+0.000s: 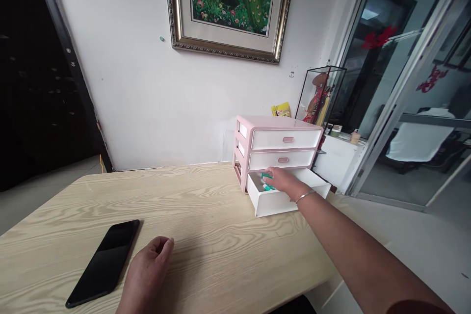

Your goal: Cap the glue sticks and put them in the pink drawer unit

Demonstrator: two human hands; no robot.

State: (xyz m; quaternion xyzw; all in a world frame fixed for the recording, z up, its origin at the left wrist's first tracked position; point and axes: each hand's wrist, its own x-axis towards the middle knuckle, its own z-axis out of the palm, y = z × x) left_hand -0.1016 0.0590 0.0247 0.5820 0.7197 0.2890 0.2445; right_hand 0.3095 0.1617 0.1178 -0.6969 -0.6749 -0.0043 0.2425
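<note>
A pink-and-white three-drawer organiser (274, 130) stands at the far right of the wooden table (206, 216). Its bottom drawer (275, 202) is pulled out. My right hand (285, 181) reaches into that drawer and is closed around a small green-and-white object (267, 181). A thin bracelet circles that wrist. My left hand (147, 270) rests loosely curled on the table near the front edge, holding nothing. A black phone (105, 261) lies face up just left of it.
A framed peacock picture (230, 5) hangs on the white wall behind. A glass display case (320, 95) and a yellow packet (282, 109) stand on a white cabinet at right. Glass doors lie further right, a dark doorway at left.
</note>
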